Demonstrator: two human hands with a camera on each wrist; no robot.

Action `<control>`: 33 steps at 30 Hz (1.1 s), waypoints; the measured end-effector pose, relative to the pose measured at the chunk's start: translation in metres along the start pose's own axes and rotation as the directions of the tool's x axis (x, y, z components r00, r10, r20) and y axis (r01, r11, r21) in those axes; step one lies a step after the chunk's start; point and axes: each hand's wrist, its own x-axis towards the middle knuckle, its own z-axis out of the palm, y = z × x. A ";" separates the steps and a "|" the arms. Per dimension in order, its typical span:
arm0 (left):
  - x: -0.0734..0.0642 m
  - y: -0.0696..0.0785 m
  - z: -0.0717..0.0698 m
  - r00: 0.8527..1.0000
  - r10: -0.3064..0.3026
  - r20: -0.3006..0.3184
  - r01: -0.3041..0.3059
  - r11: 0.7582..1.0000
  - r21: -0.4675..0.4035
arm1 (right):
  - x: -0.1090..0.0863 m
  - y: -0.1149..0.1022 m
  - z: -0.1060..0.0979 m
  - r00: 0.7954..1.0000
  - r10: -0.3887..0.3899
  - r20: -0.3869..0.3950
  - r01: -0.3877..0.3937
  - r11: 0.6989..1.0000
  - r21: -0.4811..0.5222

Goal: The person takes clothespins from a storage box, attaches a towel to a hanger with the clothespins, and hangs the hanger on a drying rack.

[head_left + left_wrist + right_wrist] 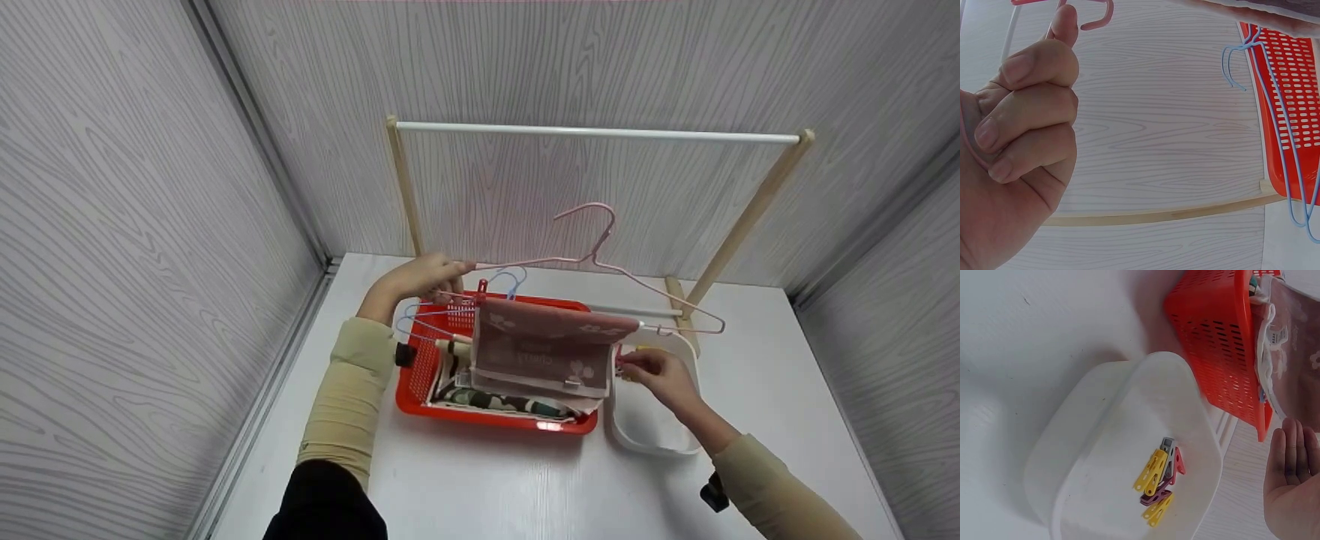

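My left hand (429,279) grips the left end of a pink hanger (622,270), its fingers curled round the wire in the left wrist view. Over the hanger's lower bar hangs a dusty pink cloth (544,349) with pale flowers and lettering. A red clothespin (481,292) sits at the cloth's upper left corner, close to my left hand. With thumb and fingertips, my right hand (664,379) pinches another red clothespin (619,360) beside the cloth's right edge. In the right wrist view that clothespin is hidden; the fingers (1292,453) show below the cloth (1297,354).
Beneath the cloth stands a red basket (420,397) with folded fabrics (495,401) and blue hangers (420,319). To its right, a white bin (652,448) holds several yellow, grey, red and purple clothespins (1157,467). Behind rises a wooden rack with a white rail (600,133).
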 end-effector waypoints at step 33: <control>0.000 -0.007 0.001 1.000 0.003 0.006 -0.003 0.999 -0.054 | 0.015 0.061 -0.011 0.978 0.191 -0.085 -0.189 0.981 0.034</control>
